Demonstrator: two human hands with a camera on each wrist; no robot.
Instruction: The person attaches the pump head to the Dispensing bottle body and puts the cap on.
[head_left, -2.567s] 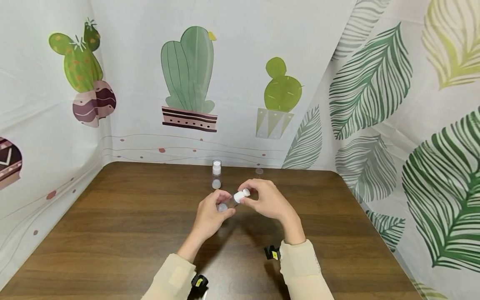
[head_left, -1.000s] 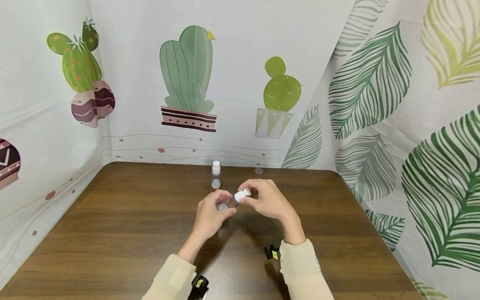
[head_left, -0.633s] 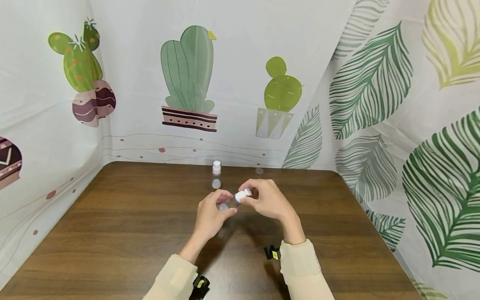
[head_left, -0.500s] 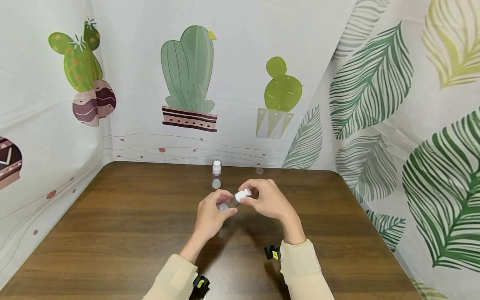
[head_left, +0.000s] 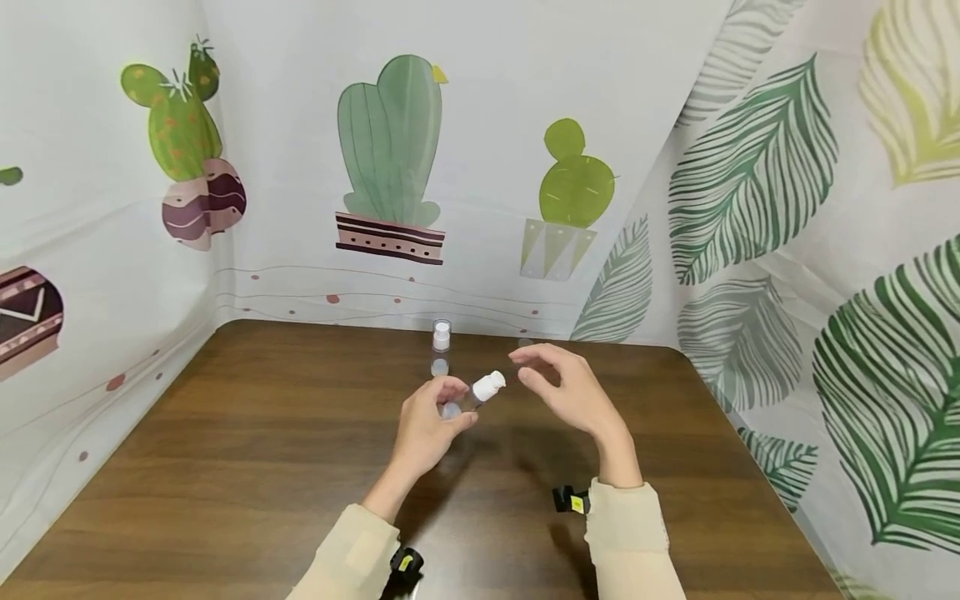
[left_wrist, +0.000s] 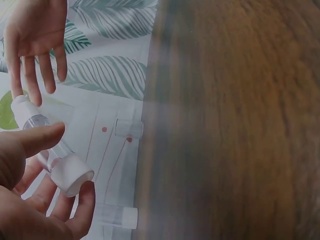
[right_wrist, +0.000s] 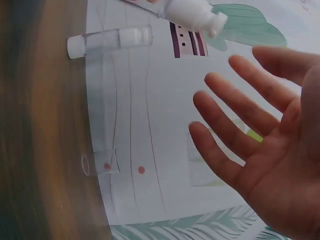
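Note:
My left hand point(head_left: 429, 423) grips a small clear pump bottle point(left_wrist: 62, 162), tilted, its white pump head point(head_left: 489, 385) pointing up and to the right. Thumb and fingers wrap the clear body, and its whitish base shows between them in the left wrist view. The pump head has no cover over it. My right hand point(head_left: 573, 392) is off to the right of the bottle, fingers spread and loosely bent, holding nothing; a gap separates it from the pump head in the head view.
A second clear pump bottle point(head_left: 440, 348), with a clear cap over its white head, stands upright near the table's back edge. To its right is a clear, empty-looking cap point(right_wrist: 100, 163), partly behind my right hand in the head view. A printed cloth hangs behind the wooden table point(head_left: 300, 467).
My right hand has let go of the pump head and moved right and slightly up, its fingers opening. The left hand still holds the bottle. The head view has shifted slightly.

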